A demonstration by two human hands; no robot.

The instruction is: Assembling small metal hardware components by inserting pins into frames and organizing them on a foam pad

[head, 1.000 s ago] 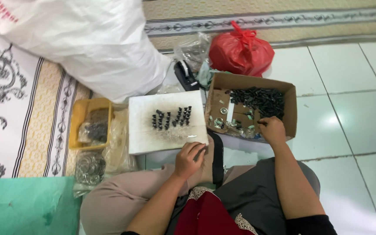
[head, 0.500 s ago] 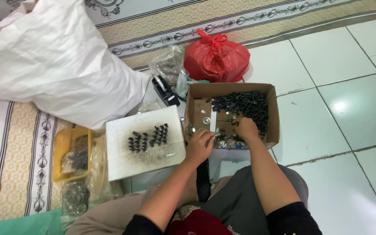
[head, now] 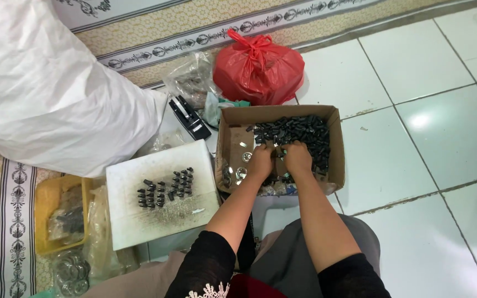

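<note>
Both hands are inside an open cardboard box (head: 335, 143) in front of me. My left hand (head: 261, 161) and my right hand (head: 297, 157) sit close together, fingers curled down into a heap of small black plastic parts (head: 296, 131). What the fingertips hold is hidden. Small round silver metal pieces (head: 239, 171) lie in the box's left part. To the left, a white foam board (head: 133, 221) carries two short clusters of black parts (head: 165, 186) standing upright.
A knotted red plastic bag (head: 258, 69) sits behind the box, a black tape dispenser (head: 190, 117) beside it. A large white sack (head: 40, 94) fills the upper left. A yellow tray (head: 45, 209) and clear bags of parts lie at left. White floor tiles spread right.
My left hand left the white board and moved right into the box, joining my right hand over the black parts. The camera view shifted down and left.
</note>
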